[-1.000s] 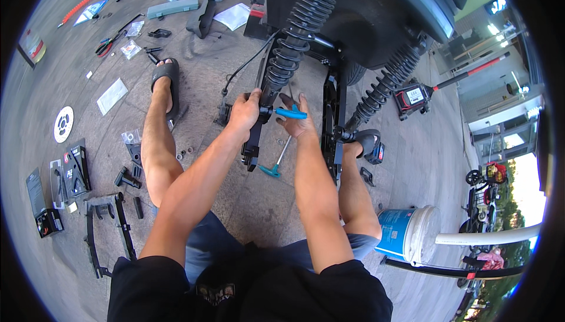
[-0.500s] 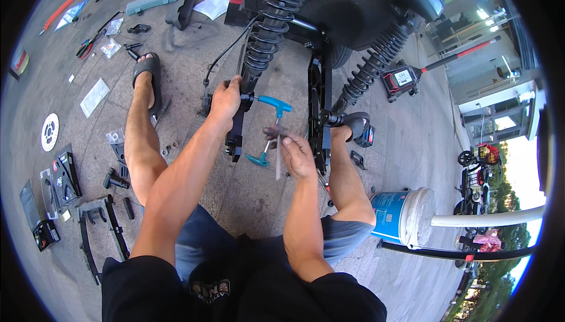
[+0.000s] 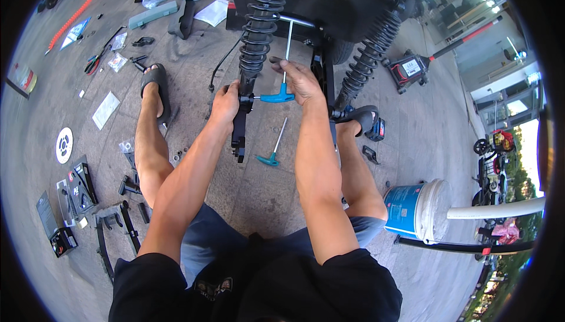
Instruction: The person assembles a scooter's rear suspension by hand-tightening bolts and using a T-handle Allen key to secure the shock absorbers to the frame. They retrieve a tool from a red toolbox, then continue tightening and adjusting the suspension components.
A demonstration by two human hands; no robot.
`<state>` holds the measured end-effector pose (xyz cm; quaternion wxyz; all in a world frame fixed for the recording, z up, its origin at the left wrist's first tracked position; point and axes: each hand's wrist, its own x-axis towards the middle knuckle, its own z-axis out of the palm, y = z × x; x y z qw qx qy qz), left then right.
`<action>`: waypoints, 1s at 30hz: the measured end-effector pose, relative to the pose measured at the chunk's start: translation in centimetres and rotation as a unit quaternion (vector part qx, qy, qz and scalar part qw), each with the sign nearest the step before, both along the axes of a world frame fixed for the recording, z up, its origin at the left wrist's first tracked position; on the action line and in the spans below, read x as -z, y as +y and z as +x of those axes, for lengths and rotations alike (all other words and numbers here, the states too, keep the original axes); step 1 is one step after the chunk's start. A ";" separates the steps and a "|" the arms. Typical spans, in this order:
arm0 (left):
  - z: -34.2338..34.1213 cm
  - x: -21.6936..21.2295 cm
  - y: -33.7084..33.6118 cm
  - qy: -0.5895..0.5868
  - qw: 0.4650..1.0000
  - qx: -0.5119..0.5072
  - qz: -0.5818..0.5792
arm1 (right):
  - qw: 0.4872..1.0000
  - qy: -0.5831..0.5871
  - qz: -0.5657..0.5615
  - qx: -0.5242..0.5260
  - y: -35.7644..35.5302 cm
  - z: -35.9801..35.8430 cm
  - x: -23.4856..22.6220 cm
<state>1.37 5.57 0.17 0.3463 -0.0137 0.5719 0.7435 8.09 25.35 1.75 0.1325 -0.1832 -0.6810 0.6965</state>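
Note:
My left hand point(image 3: 225, 104) is closed round the lower end of a black coil-spring shock absorber point(image 3: 256, 45), beside a black bracket point(image 3: 238, 133). A blue T-handle hex key point(image 3: 278, 96) has its short side end at the bolt area of that joint. Its long silver shaft points away from me, and my right hand point(image 3: 303, 80) pinches it with thumb and fingers just beyond the handle. How the key's tip seats is too small to make out. On the ground between my legs lies a second T-handle hex key point(image 3: 269, 158).
Another shock absorber point(image 3: 374, 51) stands to the right, near a floor jack point(image 3: 408, 66). A blue and white bucket point(image 3: 406, 210) sits by my right knee. Loose parts, boxes point(image 3: 82, 183) and a black metal frame point(image 3: 118, 222) lie at left. A vehicle body point(image 3: 335, 4) looms ahead.
The hex key's long shaft has swung from pointing toward me to pointing away. My right hand has moved forward with it. My left hand stays at the joint.

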 end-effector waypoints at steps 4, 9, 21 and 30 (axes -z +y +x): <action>-0.1 0.3 0.4 0.004 1.000 -0.014 0.002 | 0.809 0.018 0.564 0.162 -5.5 6.1 -2.6; 0.0 0.6 0.4 0.016 0.999 -0.027 0.007 | 0.999 0.017 0.033 -0.022 -10.8 12.5 3.5; 0.2 -1.1 -0.3 0.003 1.000 0.011 0.019 | 0.914 0.256 -0.283 0.136 -5.7 3.7 12.2; 0.3 -0.8 -0.2 0.011 1.000 0.003 0.017 | 0.926 0.146 -0.289 0.193 -7.3 7.3 9.1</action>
